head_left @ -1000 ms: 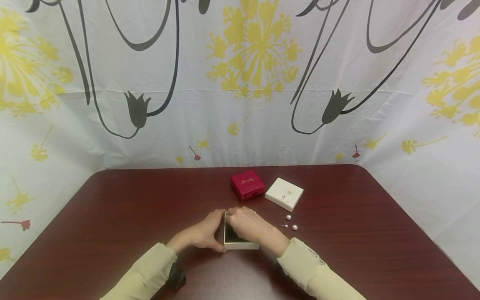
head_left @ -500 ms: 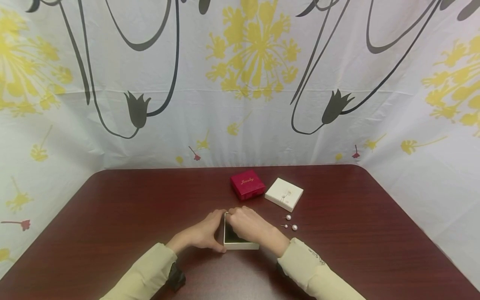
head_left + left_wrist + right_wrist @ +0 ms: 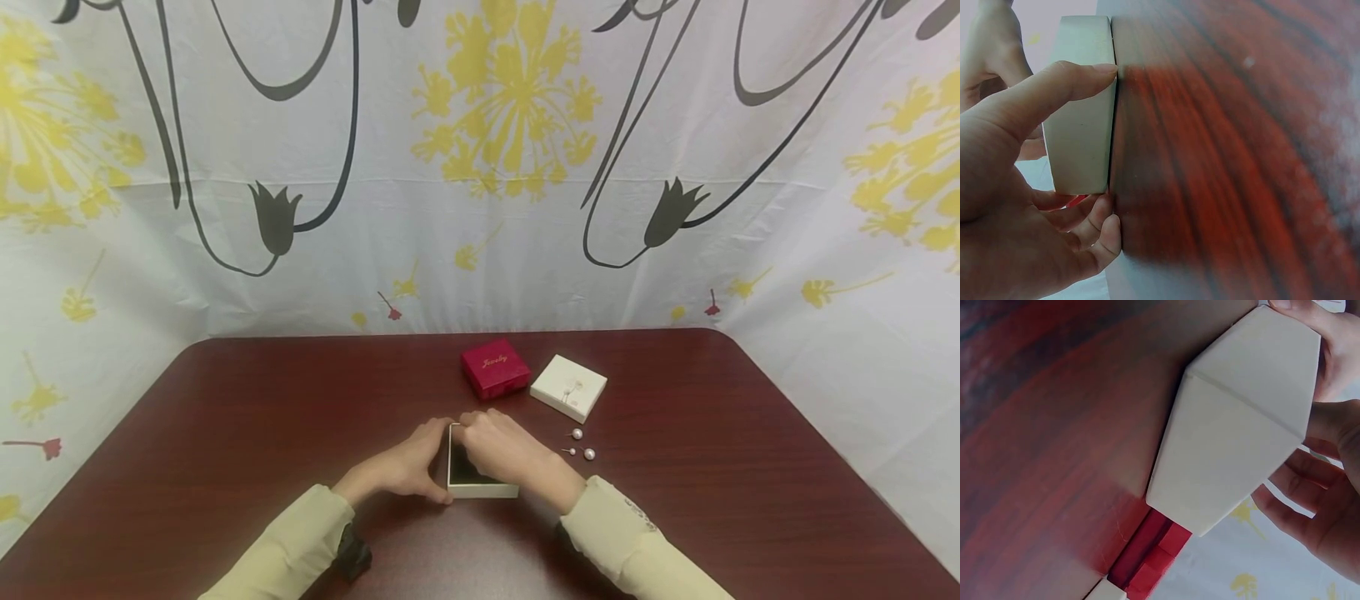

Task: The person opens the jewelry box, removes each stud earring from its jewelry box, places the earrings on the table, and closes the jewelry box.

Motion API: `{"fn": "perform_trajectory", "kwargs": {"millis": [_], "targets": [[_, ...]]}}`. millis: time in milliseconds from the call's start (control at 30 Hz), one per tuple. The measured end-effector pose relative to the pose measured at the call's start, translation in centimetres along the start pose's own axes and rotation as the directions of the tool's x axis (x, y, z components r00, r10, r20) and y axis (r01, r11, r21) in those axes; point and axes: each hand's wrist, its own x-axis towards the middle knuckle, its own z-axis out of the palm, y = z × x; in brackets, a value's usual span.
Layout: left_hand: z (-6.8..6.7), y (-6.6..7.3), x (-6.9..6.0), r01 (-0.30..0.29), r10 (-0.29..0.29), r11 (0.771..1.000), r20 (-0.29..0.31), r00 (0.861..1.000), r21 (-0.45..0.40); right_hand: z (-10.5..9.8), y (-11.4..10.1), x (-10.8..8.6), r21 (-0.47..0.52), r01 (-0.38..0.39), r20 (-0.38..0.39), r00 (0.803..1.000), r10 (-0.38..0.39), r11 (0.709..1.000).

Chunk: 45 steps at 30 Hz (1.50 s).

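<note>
A small white open box (image 3: 483, 492) with a dark lining sits on the table in front of me. My left hand (image 3: 402, 464) grips its left side. In the left wrist view, the thumb lies along one white wall (image 3: 1082, 144) and the fingers curl at the far end. My right hand (image 3: 504, 450) reaches over the box with its fingertips inside. The box wall (image 3: 1229, 450) hides those tips in the right wrist view, so whether they pinch anything is hidden. Several outer fingers (image 3: 1310, 481) are loosely bent and spread.
Right of the box lie three pearl-topped pins (image 3: 588, 455), which look like stud earrings. A white lid (image 3: 567, 390) with a small drawing lies farther back. Beside it stands a red box (image 3: 496, 372) with gold "Jewelry" lettering. A patterned curtain (image 3: 517, 250) surrounds the dark-red table (image 3: 300, 400).
My right hand and forearm have shifted very slightly to the right over the box. The left hand, the box and the pearl pins keep their places.
</note>
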Motion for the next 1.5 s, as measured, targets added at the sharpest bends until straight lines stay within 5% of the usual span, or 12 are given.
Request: {"fn": "perform_trajectory", "kwargs": {"millis": [600,1500], "targets": [[0.0,0.0,0.1,0.038,-0.038,0.999,0.001,0.999,-0.014,-0.9,1.4,-1.6,0.046,-0.008,-0.163,0.986,0.015,0.999],[0.0,0.2,0.1,0.063,-0.063,0.998,0.012,0.998,-0.017,-1.6,4.5,-4.5,0.134,-0.156,-0.159,0.971,0.177,0.979]]}}
